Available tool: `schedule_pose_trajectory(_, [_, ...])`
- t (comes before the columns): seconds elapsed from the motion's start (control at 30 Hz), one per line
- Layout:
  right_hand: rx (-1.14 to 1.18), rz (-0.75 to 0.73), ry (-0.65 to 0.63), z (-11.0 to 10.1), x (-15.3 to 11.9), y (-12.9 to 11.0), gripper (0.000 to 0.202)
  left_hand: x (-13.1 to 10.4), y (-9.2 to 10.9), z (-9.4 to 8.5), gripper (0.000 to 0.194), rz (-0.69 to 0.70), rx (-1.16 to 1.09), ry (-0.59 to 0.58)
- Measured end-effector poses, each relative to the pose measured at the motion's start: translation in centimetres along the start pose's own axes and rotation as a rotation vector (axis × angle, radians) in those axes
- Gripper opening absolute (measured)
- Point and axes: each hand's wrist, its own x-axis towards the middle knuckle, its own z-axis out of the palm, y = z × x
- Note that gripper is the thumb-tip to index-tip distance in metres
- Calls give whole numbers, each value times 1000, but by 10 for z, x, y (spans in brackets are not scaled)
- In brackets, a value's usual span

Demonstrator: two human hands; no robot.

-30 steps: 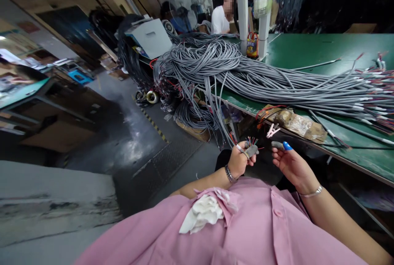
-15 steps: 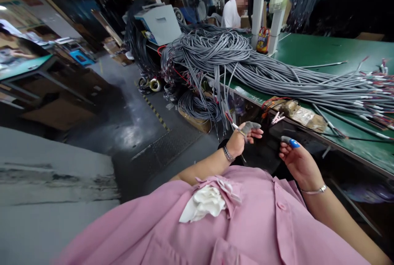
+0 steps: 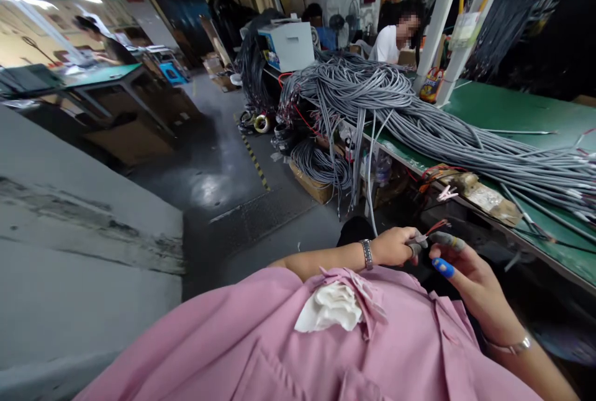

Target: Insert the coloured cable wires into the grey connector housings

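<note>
My left hand [image 3: 395,247] is closed in a pinch on the stripped end of a grey cable, whose thin reddish wires [image 3: 437,226] fan out past the fingertips. Grey covers sit on its finger and thumb. Right beside it is my right hand [image 3: 470,274], its thumb and index finger apart, the thumb in a blue cover and the index in a grey one. That index fingertip is close to the cable end; whether it touches cannot be made out. A large bundle of grey cables [image 3: 419,115] lies along the green table [image 3: 521,106], several strands hanging over its edge.
On the table edge are a taped block [image 3: 488,196] and a pink clip [image 3: 447,193]. White posts [image 3: 435,28] rise from the table. A box of coiled cable [image 3: 311,185] stands on the floor. A co-worker in white [image 3: 386,44] sits behind; a grey wall [image 3: 93,252] is at left.
The view has shifted, so the surroundings sit further right. My left hand has turned toward my right hand and now pinches a cable end. The two hands have come close together.
</note>
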Motion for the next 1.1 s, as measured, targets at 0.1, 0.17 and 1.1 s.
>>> schedule_pose_trajectory(0.1, [-90,-57,9,3,6,-3,32,3,-1,-3,12,6,40,-19])
schedule_pose_trajectory(0.17, [-144,-78,76,2,14,-1,22,7,-2,-4,8,12,64,-35])
schedule_pose_trajectory(1.1, [173,278,220,-69,106,63,23,118,-31,-6,26,-143,-137,-170])
